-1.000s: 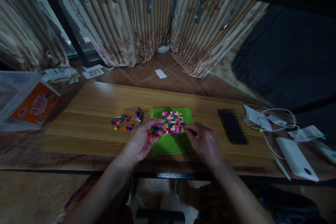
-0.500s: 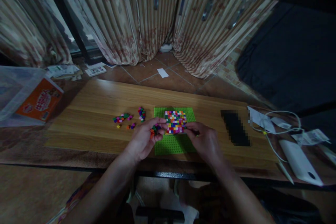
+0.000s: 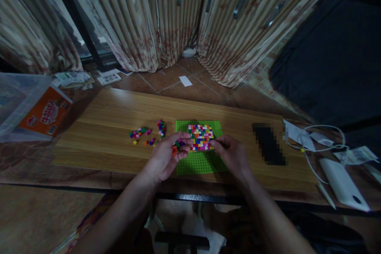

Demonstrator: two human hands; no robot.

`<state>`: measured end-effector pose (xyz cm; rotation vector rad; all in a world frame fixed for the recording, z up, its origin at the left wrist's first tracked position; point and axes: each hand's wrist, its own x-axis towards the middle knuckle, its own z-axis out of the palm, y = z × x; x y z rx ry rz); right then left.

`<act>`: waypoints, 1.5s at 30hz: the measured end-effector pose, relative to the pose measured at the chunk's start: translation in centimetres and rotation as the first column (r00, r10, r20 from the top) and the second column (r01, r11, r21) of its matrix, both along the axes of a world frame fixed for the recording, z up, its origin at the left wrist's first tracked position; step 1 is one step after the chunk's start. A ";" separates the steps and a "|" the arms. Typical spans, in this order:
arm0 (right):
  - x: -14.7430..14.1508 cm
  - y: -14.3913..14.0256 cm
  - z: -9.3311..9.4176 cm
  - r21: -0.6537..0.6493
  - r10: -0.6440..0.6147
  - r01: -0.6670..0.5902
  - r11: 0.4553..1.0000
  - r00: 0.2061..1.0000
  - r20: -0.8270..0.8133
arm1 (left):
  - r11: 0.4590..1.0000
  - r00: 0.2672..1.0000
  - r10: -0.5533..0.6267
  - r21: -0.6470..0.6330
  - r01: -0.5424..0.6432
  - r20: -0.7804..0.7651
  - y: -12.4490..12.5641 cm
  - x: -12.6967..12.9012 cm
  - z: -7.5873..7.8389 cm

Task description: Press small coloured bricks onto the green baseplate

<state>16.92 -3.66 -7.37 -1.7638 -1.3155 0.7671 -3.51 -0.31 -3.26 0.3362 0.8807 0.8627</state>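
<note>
A block of small multicoloured building bricks (image 3: 201, 136) sits on the green studded baseplate (image 3: 199, 163). Cupped at the block's left side, my left hand (image 3: 166, 154) has several loose bricks (image 3: 176, 149) in its palm, its fingers curled around them. The fingertips of my right hand (image 3: 233, 154) are pinched together at the block's lower right edge. Whether a small brick is between them I cannot make out. Loose bricks (image 3: 139, 132) lie in a cluster left of the baseplate, with another short heap (image 3: 161, 127) nearer to it.
The wooden board (image 3: 98, 127) carries a dark pixelated slab (image 3: 269, 143) at the right. Beyond it lie white cables (image 3: 339, 129) and a white power-bank-like device (image 3: 343, 184). A clear plastic bin (image 3: 18, 107) with an orange label stands at the left.
My right hand's fingertips have shifted slightly at the block's right edge. My left hand stays beside the block with its bricks. The whole view has moved a little.
</note>
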 end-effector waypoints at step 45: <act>-0.7 -2.5 4.4 0.214 0.306 -0.387 0.897 0.893 0.331 | 0.982 0.959 -0.179 -0.021 0.188 0.220 -2.0 2.9 0.0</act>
